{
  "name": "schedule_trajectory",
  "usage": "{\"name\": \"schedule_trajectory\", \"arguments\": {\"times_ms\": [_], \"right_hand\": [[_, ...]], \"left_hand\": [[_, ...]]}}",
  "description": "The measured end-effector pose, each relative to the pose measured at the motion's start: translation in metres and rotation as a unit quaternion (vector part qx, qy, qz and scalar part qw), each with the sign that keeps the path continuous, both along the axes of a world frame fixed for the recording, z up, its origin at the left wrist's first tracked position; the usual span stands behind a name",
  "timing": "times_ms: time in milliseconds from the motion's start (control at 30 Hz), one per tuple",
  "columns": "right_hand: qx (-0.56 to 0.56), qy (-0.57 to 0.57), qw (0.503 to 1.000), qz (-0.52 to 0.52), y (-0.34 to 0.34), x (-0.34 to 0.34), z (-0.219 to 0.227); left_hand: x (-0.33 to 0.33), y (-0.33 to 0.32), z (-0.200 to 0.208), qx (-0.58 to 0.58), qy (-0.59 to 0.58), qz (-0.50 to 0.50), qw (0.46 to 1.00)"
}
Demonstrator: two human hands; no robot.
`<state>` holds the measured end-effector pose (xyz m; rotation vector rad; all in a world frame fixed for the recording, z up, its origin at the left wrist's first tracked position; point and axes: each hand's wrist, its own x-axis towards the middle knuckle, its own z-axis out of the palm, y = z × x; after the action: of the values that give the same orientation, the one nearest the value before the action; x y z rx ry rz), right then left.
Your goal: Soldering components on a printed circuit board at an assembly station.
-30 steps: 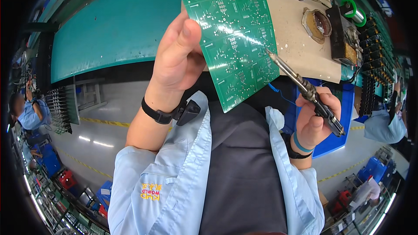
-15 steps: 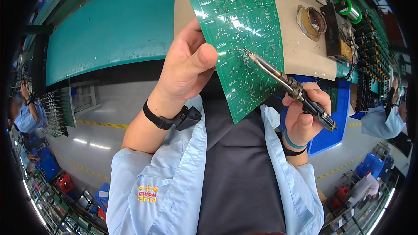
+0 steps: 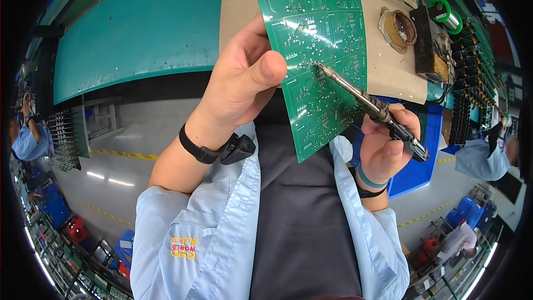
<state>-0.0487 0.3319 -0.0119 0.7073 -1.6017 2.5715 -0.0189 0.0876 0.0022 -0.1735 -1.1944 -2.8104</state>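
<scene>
Green circuit board tilts across the table's near edge, its left side grasped by the left hand; the right hand grips a soldering iron, tip at the board. Wobble in that one-sided hold could make the tip skid.

The left grip, its thumb extended, sits higher in view than the right grip, its fingers curled.

a smooth, glossy green printed circuit board on my camera feed, a soldering iron with metal barrel and black plastic-looking handle, matt brown paper, a rough-rimmed dish near the paper's right edge, smooth teal benchtop, pale-blue cloth jacket
</scene>
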Motion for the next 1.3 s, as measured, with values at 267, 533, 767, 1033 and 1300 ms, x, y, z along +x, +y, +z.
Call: {"name": "schedule_trajectory", "arguments": {"times_ms": [267,533,767,1033,1300], "right_hand": [[0.001,-0.011,1.0,0.004,-0.0011,0.0011,0.0002],[0.001,-0.007,1.0,0.017,-0.0028,-0.0003,0.0018],[0.004,-0.024,1.0,0.013,-0.0022,0.0008,0.0029],[0.012,-0.019,1.0,0.016,-0.0011,-0.0001,0.0028],[0.019,-0.014,0.999,0.023,-0.001,-0.0008,0.001]], "left_hand": [[0.0001,0.0014,0.0012,0.0,0.005,0.002,1.0],[0.0005,-0.0006,0.001,-0.003,-0.001,-0.003,1.0],[0.0012,-0.0001,0.0015,-0.009,-0.005,0.003,1.0],[0.0008,-0.0021,0.0033,-0.028,-0.01,0.003,1.0],[0.0,-0.0052,0.0064,-0.053,-0.022,0.0,0.998]]}}
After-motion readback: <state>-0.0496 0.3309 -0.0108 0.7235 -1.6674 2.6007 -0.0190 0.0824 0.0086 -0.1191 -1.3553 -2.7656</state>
